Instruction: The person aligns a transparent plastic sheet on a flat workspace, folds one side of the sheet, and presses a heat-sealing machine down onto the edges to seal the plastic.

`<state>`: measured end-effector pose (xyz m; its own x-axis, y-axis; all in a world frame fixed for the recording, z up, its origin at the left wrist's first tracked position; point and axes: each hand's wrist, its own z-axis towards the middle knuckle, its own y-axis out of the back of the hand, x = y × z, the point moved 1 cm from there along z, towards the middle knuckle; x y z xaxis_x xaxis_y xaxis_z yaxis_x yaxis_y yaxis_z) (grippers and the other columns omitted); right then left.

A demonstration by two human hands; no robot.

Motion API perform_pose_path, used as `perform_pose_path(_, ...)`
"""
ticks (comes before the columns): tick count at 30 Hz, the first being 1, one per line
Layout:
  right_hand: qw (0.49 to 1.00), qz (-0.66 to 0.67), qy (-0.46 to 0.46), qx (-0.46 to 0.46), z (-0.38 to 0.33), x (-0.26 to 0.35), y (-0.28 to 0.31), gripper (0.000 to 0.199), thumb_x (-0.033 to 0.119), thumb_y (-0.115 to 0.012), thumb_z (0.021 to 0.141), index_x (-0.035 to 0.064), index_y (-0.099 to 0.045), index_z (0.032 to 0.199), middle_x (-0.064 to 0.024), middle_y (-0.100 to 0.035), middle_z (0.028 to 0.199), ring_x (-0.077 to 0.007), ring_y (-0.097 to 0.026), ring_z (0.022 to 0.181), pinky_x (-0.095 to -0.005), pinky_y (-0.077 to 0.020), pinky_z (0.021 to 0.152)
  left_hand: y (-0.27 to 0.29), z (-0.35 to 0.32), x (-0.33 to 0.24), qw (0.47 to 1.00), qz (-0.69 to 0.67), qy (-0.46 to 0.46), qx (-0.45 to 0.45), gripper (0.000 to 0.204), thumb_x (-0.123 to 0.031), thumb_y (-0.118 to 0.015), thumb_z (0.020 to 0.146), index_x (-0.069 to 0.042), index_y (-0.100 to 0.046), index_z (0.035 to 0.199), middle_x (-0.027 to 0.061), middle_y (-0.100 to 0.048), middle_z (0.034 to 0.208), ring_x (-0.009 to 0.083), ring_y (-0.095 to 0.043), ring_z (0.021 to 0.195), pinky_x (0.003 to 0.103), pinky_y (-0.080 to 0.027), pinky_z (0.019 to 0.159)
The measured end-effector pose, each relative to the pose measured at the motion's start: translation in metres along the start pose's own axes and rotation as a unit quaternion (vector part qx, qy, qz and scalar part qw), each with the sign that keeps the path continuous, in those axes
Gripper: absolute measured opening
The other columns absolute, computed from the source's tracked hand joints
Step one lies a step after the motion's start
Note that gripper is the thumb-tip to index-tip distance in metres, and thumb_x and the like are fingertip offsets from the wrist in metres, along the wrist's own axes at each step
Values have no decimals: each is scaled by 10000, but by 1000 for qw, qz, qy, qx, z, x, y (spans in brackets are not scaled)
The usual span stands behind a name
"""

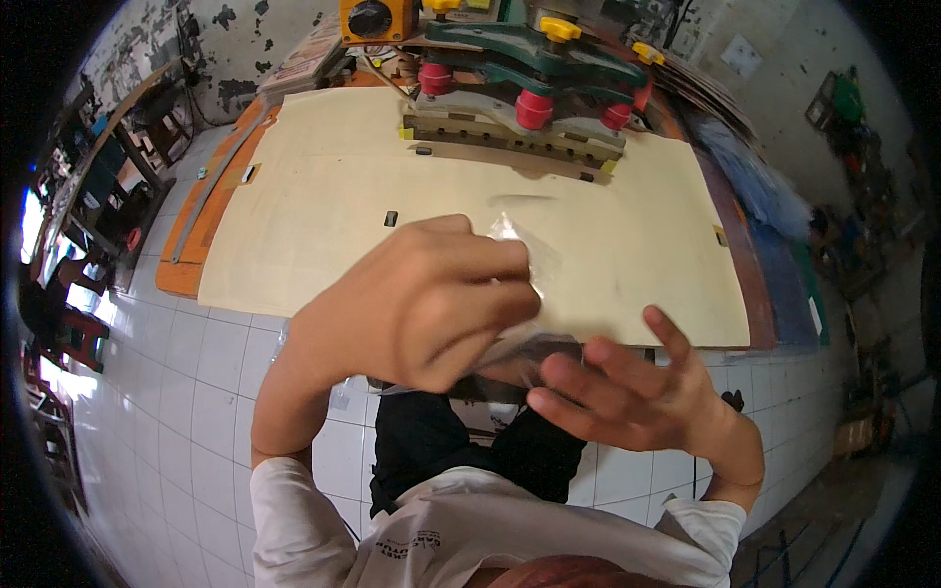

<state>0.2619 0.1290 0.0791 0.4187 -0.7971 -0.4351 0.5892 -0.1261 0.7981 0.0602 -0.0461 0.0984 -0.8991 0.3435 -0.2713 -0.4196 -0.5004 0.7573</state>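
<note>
My left hand (446,294) is closed, its fingers curled around a crumpled piece of clear plastic film (544,257). Some of the film shows above the knuckles, and more hangs below toward my lap. To its right is my right hand (627,392), slightly blurred, with its fingers apart and the little finger raised. Its fingertips are close to the lower part of the film; whether they touch it I cannot tell. Both hands are over the near edge of a cream sheet (294,196) that covers the table.
A dark green press (539,64) with red knobs and a metal bar stands at the table's back. An orange box (377,20) is beside it. A metal ruler (221,186) lies on the left edge. Clear plastic sheets (745,176) are piled at the right, stacked paper (304,64) at the back left.
</note>
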Motion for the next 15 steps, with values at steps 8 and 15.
perform_pose_path(8,957,-194,196,-91,11,-17,-12,368,293,-510,925,196,-656,1249,1,-559,1411,-104,-388,1412,-466,-188,1246,1,10,-24,992,49,-113,-24,269,-210,-671,633,-88,-734,865,68,-704,964,178,-607,658,331,-418,586)
perform_pose_path(15,978,-48,201,3,9,-21,1,194,233,-620,766,133,-686,919,-20,-695,1007,-192,-679,1054,-393,-414,1123,-1,15,-19,984,82,-105,-120,269,-186,-670,768,-118,-759,1013,157,-674,1203,233,-658,801,363,-494,647)
